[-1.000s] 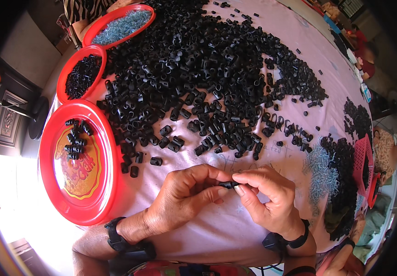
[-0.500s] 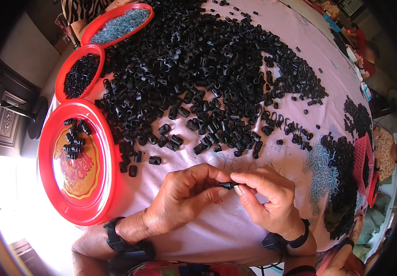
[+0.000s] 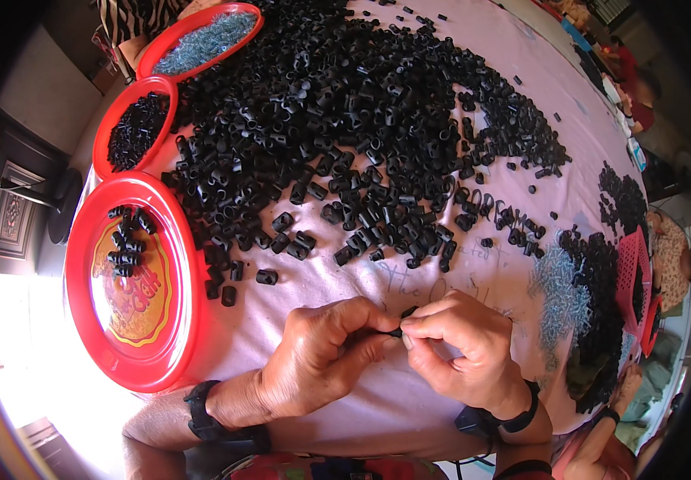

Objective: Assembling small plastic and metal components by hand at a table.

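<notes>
My left hand (image 3: 325, 352) and my right hand (image 3: 464, 348) meet over the front of the table, thumbs and forefingers pinched around one small black plastic part (image 3: 400, 326). Fingertips cover most of that part, so its exact shape is hidden. Beyond my hands spreads a large heap of short black plastic cylinders (image 3: 305, 160) with openings in them. A few loose cylinders (image 3: 266, 277) lie just past my left hand. To the left, a red plate (image 3: 177, 352) with a gold pattern carries several black pieces (image 3: 127, 244).
Behind the plate stand a red dish of small black pieces (image 3: 139, 132) and a red tray of clear bluish springs (image 3: 205, 44). At right lie another spring pile (image 3: 561, 296), black parts (image 3: 601, 320) and a pink basket (image 3: 632, 276). Another person's arm (image 3: 613, 408) shows at lower right.
Both hands stay together at nearly the same place. The fingertips have closed further over the black part, and my right fingers have shifted slightly, hiding more of it.
</notes>
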`<state>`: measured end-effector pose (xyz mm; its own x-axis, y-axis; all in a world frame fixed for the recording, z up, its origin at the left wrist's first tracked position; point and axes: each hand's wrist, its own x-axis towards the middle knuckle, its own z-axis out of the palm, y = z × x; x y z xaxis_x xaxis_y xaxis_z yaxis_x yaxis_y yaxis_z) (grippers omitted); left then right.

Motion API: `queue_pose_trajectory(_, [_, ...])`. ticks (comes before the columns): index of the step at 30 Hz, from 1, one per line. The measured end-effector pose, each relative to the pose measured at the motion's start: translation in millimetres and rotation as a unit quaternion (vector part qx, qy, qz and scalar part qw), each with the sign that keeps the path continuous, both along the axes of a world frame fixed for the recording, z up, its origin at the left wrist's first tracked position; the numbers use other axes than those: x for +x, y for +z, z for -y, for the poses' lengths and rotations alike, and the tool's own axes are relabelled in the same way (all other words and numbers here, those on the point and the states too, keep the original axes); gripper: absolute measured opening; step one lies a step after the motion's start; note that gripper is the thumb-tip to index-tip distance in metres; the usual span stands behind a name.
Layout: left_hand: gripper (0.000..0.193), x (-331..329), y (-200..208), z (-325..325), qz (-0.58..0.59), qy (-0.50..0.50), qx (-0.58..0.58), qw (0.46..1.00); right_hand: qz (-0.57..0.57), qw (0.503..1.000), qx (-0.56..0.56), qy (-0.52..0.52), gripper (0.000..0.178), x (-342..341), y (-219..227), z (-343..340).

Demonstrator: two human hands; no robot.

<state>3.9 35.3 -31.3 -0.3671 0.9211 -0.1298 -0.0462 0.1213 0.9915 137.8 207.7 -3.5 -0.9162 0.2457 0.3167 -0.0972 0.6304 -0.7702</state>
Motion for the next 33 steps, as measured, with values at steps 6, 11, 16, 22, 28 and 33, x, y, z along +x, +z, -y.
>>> queue_pose_trajectory(6, [0.020, 10, -7, -2, -0.056, 0.057, 0.038, 0.996, 0.040, 0.998, -0.034, -0.016, 0.024, 1, 3, 1])
queue_pose_trajectory(11, [0.020, 10, 6, -10, 0.022, 0.081, -0.026, 0.996, -0.014, 0.998, 0.058, -0.033, 0.029, -2, 3, 5])
queue_pose_trajectory(16, [0.020, 4, 4, -12, 0.211, 0.063, -0.010, 0.975, -0.044, 0.988, 0.150, -0.008, 0.043, -3, 2, 6])
queue_pose_trajectory(22, [0.021, 2, 4, -12, 0.232, 0.041, -0.018, 0.972, -0.039, 0.979, 0.202, 0.011, 0.059, -1, 0, 8])
queue_pose_trajectory(28, [0.017, 2, 7, -10, 0.227, 0.031, 0.013, 0.973, -0.035, 0.978, 0.206, 0.016, 0.064, -1, 2, 10])
queue_pose_trajectory(33, [0.017, 2, 4, -12, 0.287, 0.017, 0.031, 0.957, -0.042, 0.988, 0.150, -0.014, 0.068, -4, -4, 10])
